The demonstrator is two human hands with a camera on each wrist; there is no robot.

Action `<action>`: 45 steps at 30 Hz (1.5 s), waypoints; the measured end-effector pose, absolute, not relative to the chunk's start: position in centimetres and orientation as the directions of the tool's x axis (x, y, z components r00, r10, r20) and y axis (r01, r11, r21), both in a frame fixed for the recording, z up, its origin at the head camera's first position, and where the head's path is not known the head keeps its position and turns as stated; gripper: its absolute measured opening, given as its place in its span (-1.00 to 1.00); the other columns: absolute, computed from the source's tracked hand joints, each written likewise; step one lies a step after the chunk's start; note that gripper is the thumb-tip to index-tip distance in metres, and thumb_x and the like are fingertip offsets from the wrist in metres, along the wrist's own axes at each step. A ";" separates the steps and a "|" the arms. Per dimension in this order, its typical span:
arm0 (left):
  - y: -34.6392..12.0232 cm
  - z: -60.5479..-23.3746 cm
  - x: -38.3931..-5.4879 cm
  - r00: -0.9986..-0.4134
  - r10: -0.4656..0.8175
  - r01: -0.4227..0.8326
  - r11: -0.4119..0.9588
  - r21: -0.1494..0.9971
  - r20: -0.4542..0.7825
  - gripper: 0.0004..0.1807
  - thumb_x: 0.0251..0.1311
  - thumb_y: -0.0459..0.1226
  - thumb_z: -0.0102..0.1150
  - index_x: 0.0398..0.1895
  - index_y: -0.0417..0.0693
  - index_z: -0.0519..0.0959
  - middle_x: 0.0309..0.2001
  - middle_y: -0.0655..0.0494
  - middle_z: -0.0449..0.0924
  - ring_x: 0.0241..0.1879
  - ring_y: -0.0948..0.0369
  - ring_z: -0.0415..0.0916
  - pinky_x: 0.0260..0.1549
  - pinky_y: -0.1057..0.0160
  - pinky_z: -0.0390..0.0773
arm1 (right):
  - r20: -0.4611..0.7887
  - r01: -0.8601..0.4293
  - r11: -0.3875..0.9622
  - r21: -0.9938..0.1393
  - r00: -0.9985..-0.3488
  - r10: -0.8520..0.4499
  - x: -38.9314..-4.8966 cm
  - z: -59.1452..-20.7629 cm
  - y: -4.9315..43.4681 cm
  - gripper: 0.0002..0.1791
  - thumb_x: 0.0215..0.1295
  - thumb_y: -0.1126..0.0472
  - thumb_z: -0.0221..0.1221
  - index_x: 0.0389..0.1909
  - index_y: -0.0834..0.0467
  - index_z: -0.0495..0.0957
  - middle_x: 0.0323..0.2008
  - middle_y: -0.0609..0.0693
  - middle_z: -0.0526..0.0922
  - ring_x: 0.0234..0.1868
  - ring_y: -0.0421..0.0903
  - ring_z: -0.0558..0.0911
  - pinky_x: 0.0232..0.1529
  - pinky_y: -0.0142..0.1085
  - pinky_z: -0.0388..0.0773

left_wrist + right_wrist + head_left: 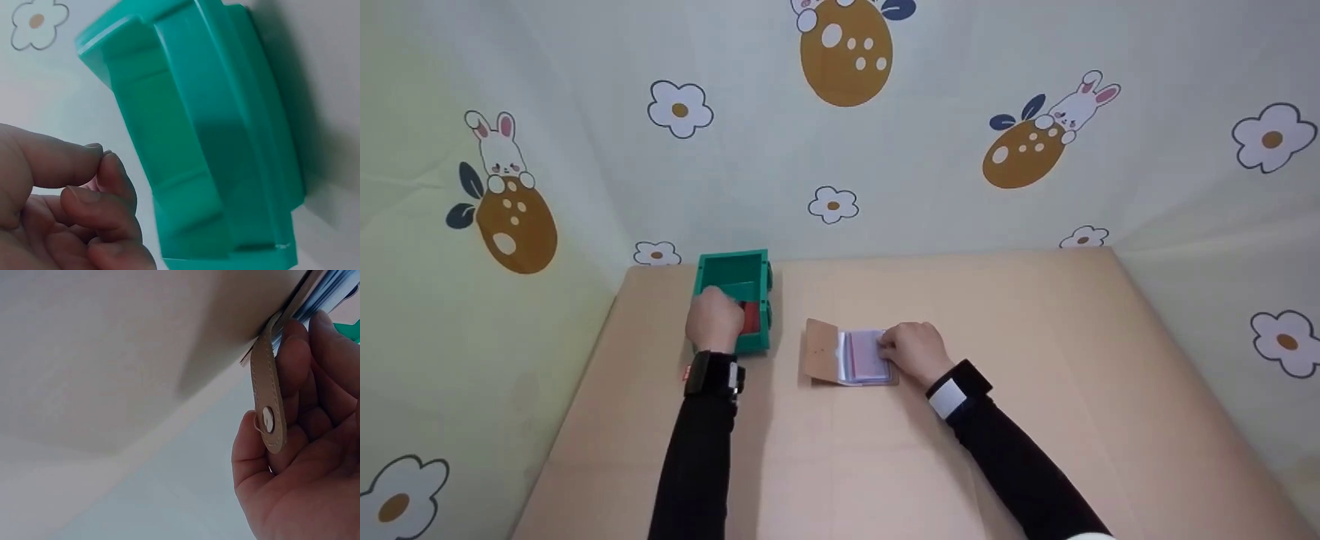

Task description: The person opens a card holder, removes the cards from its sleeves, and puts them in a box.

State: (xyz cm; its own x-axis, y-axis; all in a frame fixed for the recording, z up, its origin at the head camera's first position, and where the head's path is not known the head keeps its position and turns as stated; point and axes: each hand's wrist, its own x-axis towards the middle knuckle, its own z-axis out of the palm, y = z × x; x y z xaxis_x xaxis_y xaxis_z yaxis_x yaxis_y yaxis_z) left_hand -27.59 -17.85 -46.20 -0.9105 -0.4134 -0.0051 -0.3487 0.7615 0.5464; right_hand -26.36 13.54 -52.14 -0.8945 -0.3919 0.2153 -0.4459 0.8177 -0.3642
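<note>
A brown card holder (821, 351) lies open on the table, its cover turned to the left and its clear plastic sleeves (867, 355) facing up. My right hand (919, 351) pinches the sleeves at their right edge. In the right wrist view, the holder's strap (265, 377) with a metal snap hangs beside the fingers. My left hand (715, 319) is over the near part of a green plastic bin (733, 268). Its fingers are curled with the thumb tip against the index finger, and nothing shows between them. Something red (751, 317) lies in the bin beside that hand.
The tan tabletop (960, 300) ends at a patterned cloth (930, 210) at the back and both sides. The bin stands near the table's back left, with the card holder to its right. A small orange-red item (687, 373) shows beside the left wristband.
</note>
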 end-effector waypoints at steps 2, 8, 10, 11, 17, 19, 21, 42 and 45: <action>-17.5 -46.0 -27.5 -0.917 -0.398 -0.332 0.777 0.535 0.008 -0.77 0.35 -0.31 0.00 -0.43 -0.23 0.55 -0.39 -0.13 0.60 -0.39 0.00 0.53 -0.46 0.03 0.51 | 0.213 -0.441 0.819 -0.366 -0.897 -0.388 -26.3 -52.1 13.5 -0.81 0.06 0.24 0.44 -0.25 0.12 0.78 -0.26 0.02 0.76 -0.21 0.04 0.71 -0.16 -0.06 0.49; -15.8 -45.3 -26.9 -0.929 -0.363 -0.269 0.791 0.549 0.067 -0.73 0.39 -0.27 0.00 -0.49 -0.18 0.51 -0.46 -0.08 0.57 -0.46 0.03 0.52 -0.57 0.09 0.43 | 0.211 -0.434 0.829 -0.353 -0.900 -0.382 -26.3 -51.9 13.6 -0.80 0.06 0.22 0.44 -0.25 0.12 0.78 -0.26 0.02 0.76 -0.20 0.03 0.71 -0.19 -0.07 0.46; -15.1 -45.2 -26.6 -0.937 -0.337 -0.235 0.803 0.547 0.093 -0.67 0.39 -0.30 -0.03 -0.61 -0.14 0.45 -0.57 -0.01 0.46 -0.55 0.06 0.45 -0.64 0.13 0.35 | 0.207 -0.433 0.829 -0.353 -0.901 -0.382 -26.3 -51.9 13.6 -0.80 0.06 0.22 0.44 -0.24 0.12 0.78 -0.26 0.02 0.76 -0.20 0.04 0.71 -0.19 -0.07 0.47; -14.7 -45.3 -26.5 -0.941 -0.321 -0.217 0.810 0.545 0.103 -0.63 0.38 -0.31 -0.04 -0.67 -0.12 0.41 -0.63 0.03 0.41 -0.59 0.08 0.42 -0.67 0.15 0.31 | 0.205 -0.432 0.829 -0.354 -0.901 -0.382 -26.4 -51.8 13.6 -0.80 0.06 0.22 0.44 -0.24 0.13 0.78 -0.25 0.03 0.76 -0.20 0.04 0.71 -0.18 -0.07 0.47; -12.2 -45.7 -25.6 -0.962 -0.224 -0.116 0.849 0.515 0.154 -0.58 0.35 -0.34 0.01 -0.75 -0.11 0.37 -0.68 0.06 0.37 -0.59 0.07 0.43 -0.67 0.13 0.31 | 0.196 -0.432 0.830 -0.353 -0.902 -0.386 -26.4 -51.7 13.6 -0.79 0.08 0.22 0.43 -0.23 0.13 0.78 -0.25 0.03 0.76 -0.18 0.05 0.71 -0.15 -0.06 0.47; -11.4 -46.0 -25.3 -0.969 -0.199 -0.101 0.859 0.502 0.145 -0.64 0.34 -0.32 0.06 -0.68 -0.14 0.46 -0.60 0.01 0.48 -0.51 0.04 0.51 -0.59 0.09 0.41 | 0.193 -0.432 0.830 -0.352 -0.901 -0.388 -26.4 -51.7 13.6 -0.80 0.08 0.23 0.43 -0.23 0.13 0.78 -0.24 0.04 0.76 -0.18 0.05 0.71 -0.15 -0.06 0.47; -10.7 -46.4 -25.0 -0.975 -0.181 -0.094 0.858 0.504 0.126 -0.70 0.32 -0.31 0.10 -0.61 -0.16 0.55 -0.52 -0.01 0.56 -0.44 0.03 0.55 -0.50 0.05 0.49 | 0.191 -0.432 0.830 -0.352 -0.902 -0.388 -26.4 -51.7 13.6 -0.80 0.09 0.23 0.43 -0.23 0.14 0.78 -0.24 0.04 0.76 -0.18 0.05 0.71 -0.15 -0.06 0.47; -7.7 -49.8 -24.3 -0.995 0.005 0.051 0.886 0.460 0.100 -0.73 0.19 -0.45 0.09 -0.66 -0.10 0.55 -0.54 0.08 0.55 -0.51 0.13 0.46 -0.49 0.12 0.47 | 0.193 -0.440 0.822 -0.361 -0.898 -0.396 -26.2 -51.7 13.5 -0.80 0.10 0.22 0.42 -0.22 0.14 0.78 -0.23 0.04 0.76 -0.16 0.05 0.71 -0.12 -0.06 0.48; -7.7 -50.1 -24.1 -0.993 0.012 0.063 0.894 0.443 0.118 -0.75 0.18 -0.46 0.08 -0.65 -0.12 0.55 -0.53 0.04 0.57 -0.49 0.10 0.48 -0.44 0.09 0.50 | 0.189 -0.436 0.824 -0.361 -0.900 -0.394 -26.2 -51.8 13.5 -0.80 0.12 0.22 0.42 -0.21 0.14 0.77 -0.23 0.04 0.76 -0.15 0.05 0.71 -0.13 -0.06 0.47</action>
State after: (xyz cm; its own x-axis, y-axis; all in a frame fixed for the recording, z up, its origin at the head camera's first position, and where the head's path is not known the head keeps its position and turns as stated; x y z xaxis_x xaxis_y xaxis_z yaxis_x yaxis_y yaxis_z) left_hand -24.12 -7.69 -50.14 -0.9929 0.0120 0.1181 0.0635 0.8943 0.4430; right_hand -26.16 13.47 -51.78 -0.8996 -0.3937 0.1888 -0.4364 0.8240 -0.3613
